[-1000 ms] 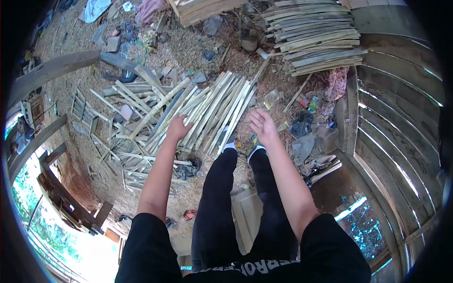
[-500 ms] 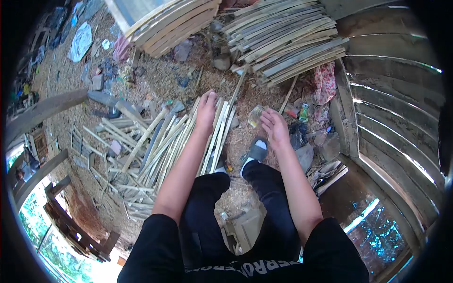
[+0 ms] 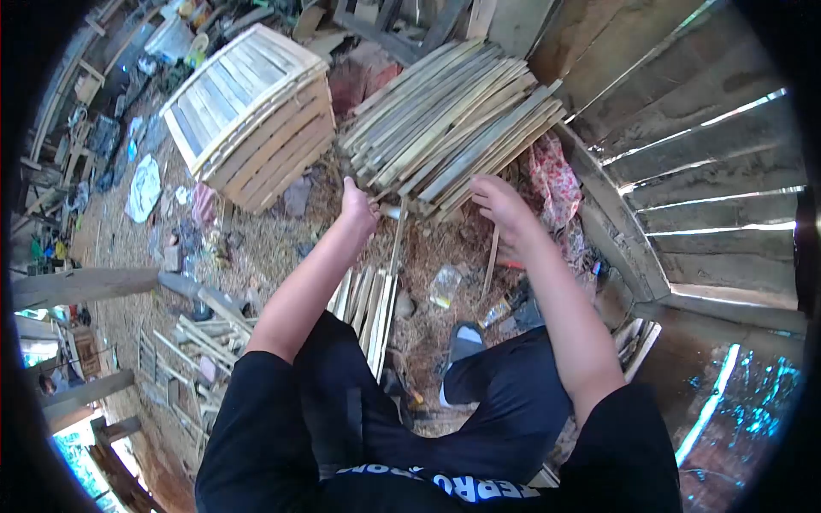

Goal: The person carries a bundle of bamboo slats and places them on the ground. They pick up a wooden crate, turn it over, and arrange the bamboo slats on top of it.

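A large stack of thin wooden slats (image 3: 453, 115) lies ahead of me, its near ends towards my hands. My left hand (image 3: 359, 208) is just short of the stack's left near corner, thumb raised and fingers loosely bent, holding nothing. At the right near corner, my right hand (image 3: 503, 205) has its fingers apart and overlaps the lowest slat ends in this view. It is empty too. Between my arms, a loose slat (image 3: 396, 248) runs from the stack towards my feet, beside a smaller pile of slats (image 3: 363, 303).
A slatted wooden crate (image 3: 248, 94) stands at the left of the stack. A plank wall (image 3: 710, 205) closes off the right side, with a red-patterned cloth (image 3: 552, 175) near it. A clear plastic container (image 3: 445, 285) and litter lie on the ground. Scattered wood pieces (image 3: 201, 342) lie at left.
Both hands have moved forward, away from the smaller pile and up to the large stack. The view has shifted forward, and more of the crate and stack shows.
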Action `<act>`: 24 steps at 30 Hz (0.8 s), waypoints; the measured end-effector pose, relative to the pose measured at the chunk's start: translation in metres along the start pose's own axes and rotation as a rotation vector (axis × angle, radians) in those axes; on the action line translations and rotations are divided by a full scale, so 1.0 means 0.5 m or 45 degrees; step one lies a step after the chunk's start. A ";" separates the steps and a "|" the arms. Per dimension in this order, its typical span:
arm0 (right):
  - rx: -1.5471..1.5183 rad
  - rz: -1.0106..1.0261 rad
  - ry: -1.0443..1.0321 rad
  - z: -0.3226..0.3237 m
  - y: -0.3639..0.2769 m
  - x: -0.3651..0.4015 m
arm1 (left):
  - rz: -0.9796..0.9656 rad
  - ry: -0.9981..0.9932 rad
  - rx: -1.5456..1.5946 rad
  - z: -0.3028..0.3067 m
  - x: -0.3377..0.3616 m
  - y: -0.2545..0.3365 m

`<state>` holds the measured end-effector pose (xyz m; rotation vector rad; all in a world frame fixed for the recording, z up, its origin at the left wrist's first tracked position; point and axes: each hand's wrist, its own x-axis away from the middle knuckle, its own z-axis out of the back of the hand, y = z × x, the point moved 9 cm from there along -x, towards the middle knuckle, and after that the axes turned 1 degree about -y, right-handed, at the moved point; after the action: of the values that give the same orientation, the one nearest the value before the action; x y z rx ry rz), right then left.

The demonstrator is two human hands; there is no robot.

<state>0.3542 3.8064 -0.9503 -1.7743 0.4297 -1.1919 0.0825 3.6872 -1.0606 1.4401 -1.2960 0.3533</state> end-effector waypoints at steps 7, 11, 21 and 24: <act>0.007 0.286 0.283 0.243 -0.095 0.127 | -0.095 -0.474 0.364 -0.176 0.059 -0.044; 0.009 0.369 0.497 0.301 -0.131 0.273 | -0.095 -0.598 0.489 -0.173 0.033 -0.045; 0.368 0.438 0.518 0.203 -0.168 0.379 | -0.075 -0.498 0.340 -0.197 0.024 -0.020; 0.408 0.460 0.515 0.161 -0.185 0.391 | -0.093 -0.567 0.319 -0.189 0.028 -0.015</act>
<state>0.4970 3.7567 -0.7759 -1.1243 0.7170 -1.2722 0.1338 3.7576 -1.0210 1.8446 -1.5881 0.1516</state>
